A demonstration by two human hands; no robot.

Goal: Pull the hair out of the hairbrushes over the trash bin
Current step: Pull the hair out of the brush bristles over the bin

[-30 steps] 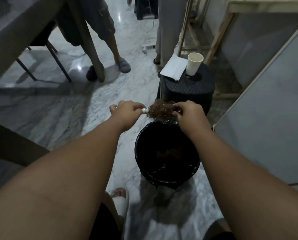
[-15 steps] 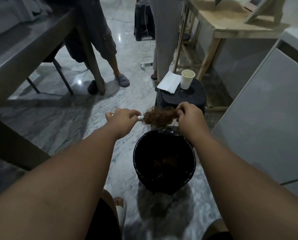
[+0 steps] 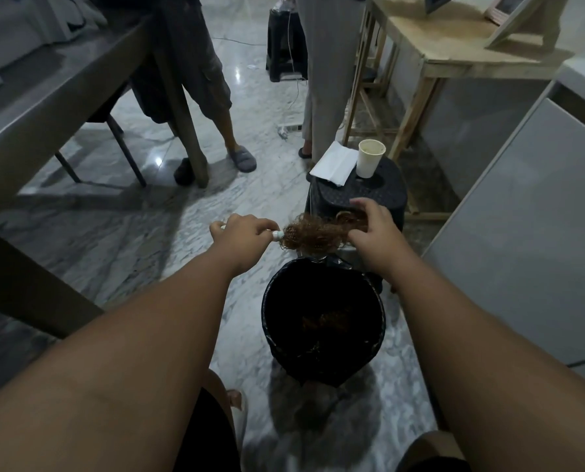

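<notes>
The hairbrush (image 3: 276,235) lies level in the air over the far edge of the black trash bin (image 3: 267,301), its head buried in curly brown hair (image 3: 313,235). My left hand (image 3: 241,233) is wrapped round the handle, and my right hand (image 3: 369,223) pinches the hair at the far end. Just behind stands a dark stool (image 3: 362,195) with a paper cup (image 3: 369,158) and a napkin (image 3: 333,163) on it.

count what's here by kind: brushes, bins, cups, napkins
brush: 1
bin: 1
cup: 1
napkin: 1
total: 4
</notes>
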